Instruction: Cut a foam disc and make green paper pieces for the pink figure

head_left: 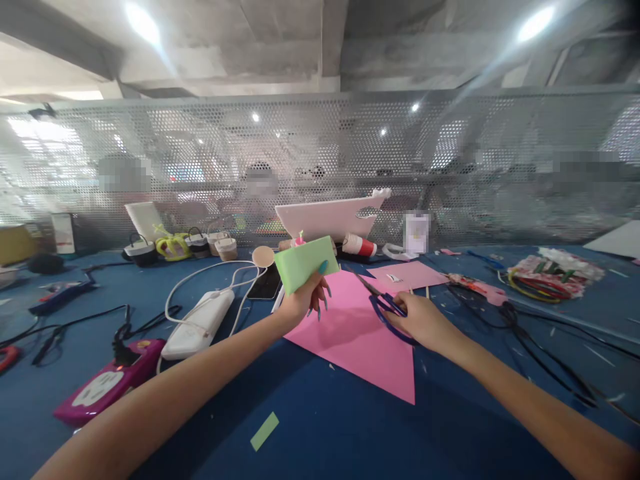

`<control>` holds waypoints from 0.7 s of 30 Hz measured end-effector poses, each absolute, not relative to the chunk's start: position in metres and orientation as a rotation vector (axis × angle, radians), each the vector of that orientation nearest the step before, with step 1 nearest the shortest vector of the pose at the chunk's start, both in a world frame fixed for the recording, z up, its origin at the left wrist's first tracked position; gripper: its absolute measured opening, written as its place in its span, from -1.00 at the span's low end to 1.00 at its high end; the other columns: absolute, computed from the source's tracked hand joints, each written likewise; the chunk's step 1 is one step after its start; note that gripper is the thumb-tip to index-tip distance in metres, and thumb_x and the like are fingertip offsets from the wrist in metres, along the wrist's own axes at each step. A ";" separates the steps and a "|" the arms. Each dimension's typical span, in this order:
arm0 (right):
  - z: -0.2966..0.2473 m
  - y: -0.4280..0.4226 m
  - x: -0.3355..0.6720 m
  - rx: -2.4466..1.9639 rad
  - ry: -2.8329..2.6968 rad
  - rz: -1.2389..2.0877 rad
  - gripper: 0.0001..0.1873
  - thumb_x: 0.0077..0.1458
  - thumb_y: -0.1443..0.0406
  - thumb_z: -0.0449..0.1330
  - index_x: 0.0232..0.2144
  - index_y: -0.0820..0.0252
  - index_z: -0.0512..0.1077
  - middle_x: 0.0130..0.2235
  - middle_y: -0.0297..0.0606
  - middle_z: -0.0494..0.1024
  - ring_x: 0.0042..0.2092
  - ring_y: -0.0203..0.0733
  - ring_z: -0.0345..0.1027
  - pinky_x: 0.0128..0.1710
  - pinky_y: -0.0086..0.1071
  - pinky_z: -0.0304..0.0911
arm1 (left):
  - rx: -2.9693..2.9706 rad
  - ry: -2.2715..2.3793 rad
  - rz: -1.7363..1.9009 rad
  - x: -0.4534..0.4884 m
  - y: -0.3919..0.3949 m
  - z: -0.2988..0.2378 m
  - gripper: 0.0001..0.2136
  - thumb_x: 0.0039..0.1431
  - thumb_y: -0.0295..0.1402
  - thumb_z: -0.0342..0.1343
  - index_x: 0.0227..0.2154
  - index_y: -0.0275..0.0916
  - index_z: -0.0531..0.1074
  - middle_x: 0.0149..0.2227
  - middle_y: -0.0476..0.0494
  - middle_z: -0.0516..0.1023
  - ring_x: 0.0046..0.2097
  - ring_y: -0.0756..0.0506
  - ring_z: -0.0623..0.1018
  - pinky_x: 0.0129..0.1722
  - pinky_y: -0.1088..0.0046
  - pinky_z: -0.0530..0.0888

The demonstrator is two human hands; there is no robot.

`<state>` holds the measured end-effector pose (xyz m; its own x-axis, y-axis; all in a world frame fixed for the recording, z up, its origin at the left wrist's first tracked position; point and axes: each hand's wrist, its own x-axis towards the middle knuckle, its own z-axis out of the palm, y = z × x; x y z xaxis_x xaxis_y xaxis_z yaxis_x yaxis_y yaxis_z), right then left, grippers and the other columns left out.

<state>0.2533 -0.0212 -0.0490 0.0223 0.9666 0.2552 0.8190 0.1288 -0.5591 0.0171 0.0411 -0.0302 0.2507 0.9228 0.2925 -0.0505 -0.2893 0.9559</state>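
Observation:
Between the thumb and fingers of my left hand [304, 300] is a piece of light green paper [306, 262], raised above the table. My right hand [423, 323] grips the dark blue handles of a pair of scissors [383, 303], whose blades point up and left, apart from the green paper. Under both hands lies a large pink sheet [360, 333]. A small green paper strip [265, 431] rests on the blue table nearer to me.
At left are a white power bank [199, 325] with a looped cable and a magenta power strip [113, 383]. Small paper baskets [141, 251] and a red-and-white cup [359, 245] stand behind. Black cables [540, 353] and a plastic-wrapped bundle [555, 273] occupy the right.

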 end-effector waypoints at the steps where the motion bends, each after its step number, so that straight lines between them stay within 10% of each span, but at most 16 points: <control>1: -0.048 -0.022 0.251 -1.580 -1.755 0.432 -0.64 -0.02 -0.01 0.13 -0.48 0.16 0.33 -0.47 -0.19 0.48 -0.42 -0.10 0.36 -0.48 -0.31 0.14 | 1.533 0.840 1.247 0.017 0.040 -0.023 -0.55 0.03 0.06 0.04 -0.61 -0.28 0.33 -0.75 0.03 0.31 -0.78 0.11 0.22 -0.77 0.56 0.08; 9: -0.040 -0.053 0.204 -0.823 -1.321 1.290 -0.63 -0.09 0.07 0.31 -0.33 0.11 0.30 -0.47 -0.39 0.37 -0.51 -0.33 0.24 -0.52 -0.40 0.21 | 1.642 0.769 1.322 0.016 0.021 0.012 -0.59 0.10 0.02 0.01 -0.58 -0.26 0.37 -0.73 0.03 0.33 -0.75 0.11 0.22 -0.75 0.53 0.11; 15: -0.029 -0.071 0.186 -0.903 -1.419 1.238 -0.33 -0.38 -0.24 0.29 -0.41 0.10 0.23 -0.46 -0.36 0.29 -0.51 -0.34 0.08 -0.54 -0.39 0.08 | 1.646 0.746 1.275 0.023 0.003 0.023 -0.58 0.12 0.02 -0.01 -0.59 -0.26 0.35 -0.74 0.01 0.32 -0.77 0.10 0.21 -0.76 0.51 0.04; 21: -0.024 -0.082 0.189 -0.879 -1.530 1.072 -0.38 -0.15 -0.32 0.05 -0.42 0.07 0.19 -0.47 -0.33 0.25 -0.48 -0.25 0.09 -0.47 -0.32 0.13 | 1.533 0.759 1.499 0.022 0.003 0.026 -0.57 0.08 0.05 0.03 -0.58 -0.27 0.33 -0.74 0.06 0.30 -0.78 0.12 0.21 -0.77 0.55 0.07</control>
